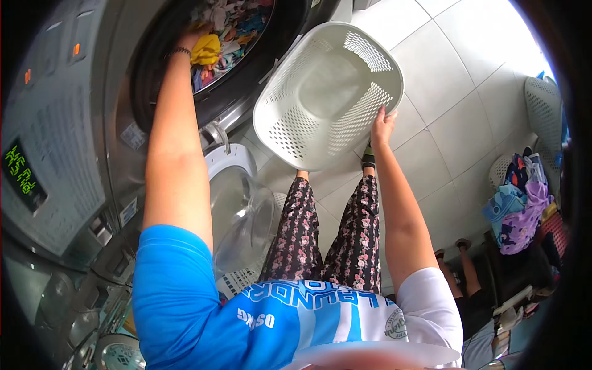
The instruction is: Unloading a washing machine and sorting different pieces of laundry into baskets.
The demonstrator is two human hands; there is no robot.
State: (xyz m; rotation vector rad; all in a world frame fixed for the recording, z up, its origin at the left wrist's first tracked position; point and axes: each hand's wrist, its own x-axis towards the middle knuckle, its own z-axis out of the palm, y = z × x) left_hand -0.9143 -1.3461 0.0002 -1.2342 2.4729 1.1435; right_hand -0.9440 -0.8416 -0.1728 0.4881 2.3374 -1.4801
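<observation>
My left hand (195,38) reaches through the round opening of a front-loading machine (138,69). It is shut on a yellow cloth (206,50) that shows on both sides of it, though shadow and blur hide the fingers. Mixed coloured laundry (252,27) lies behind the cloth in the drum. With my right hand (383,127) I grip the near right rim of a pale plastic laundry basket (323,97). The perforated basket has nothing inside and is held before my legs, its far left side close to the machine's opening.
The machine's round glass door (245,217) hangs open beside my left leg. A lit display (23,173) is on the panel at far left. At right stand a basket heaped with clothes (520,203) and stacked baskets (543,111). Another person's legs (467,273) show at lower right.
</observation>
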